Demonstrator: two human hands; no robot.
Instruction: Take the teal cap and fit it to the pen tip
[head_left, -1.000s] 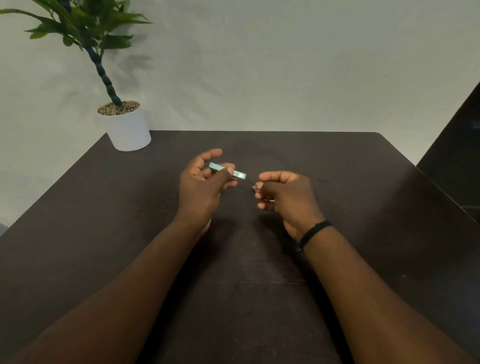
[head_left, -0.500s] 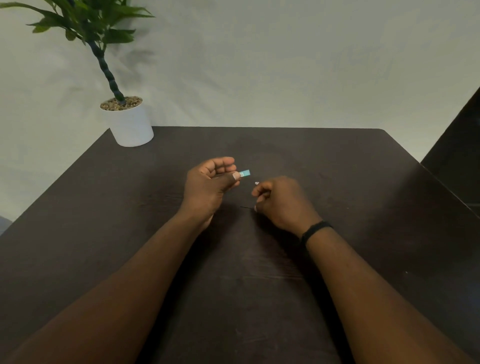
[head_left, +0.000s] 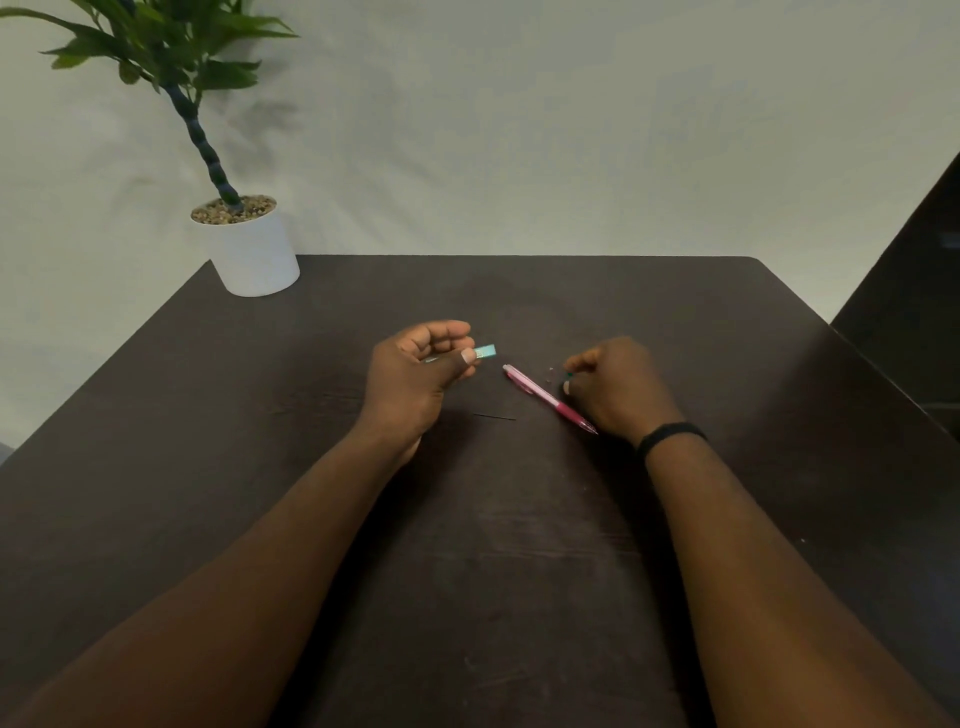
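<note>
Lead case in my left hand (head_left: 415, 379), pencil lying by my right hand (head_left: 615, 387).
My left fingers pinch the teal lead case (head_left: 485, 352) level, open end toward the pink pencil (head_left: 548, 397) on the table (head_left: 727, 322); my right fingers curl round something small, perhaps its cap.

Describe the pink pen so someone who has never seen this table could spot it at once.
On the dark table, look between the two hands, nearer the right hand. The pink pen lies flat and slanted there. It is the only pink thing, longer than the teal case that the left hand holds.
</note>
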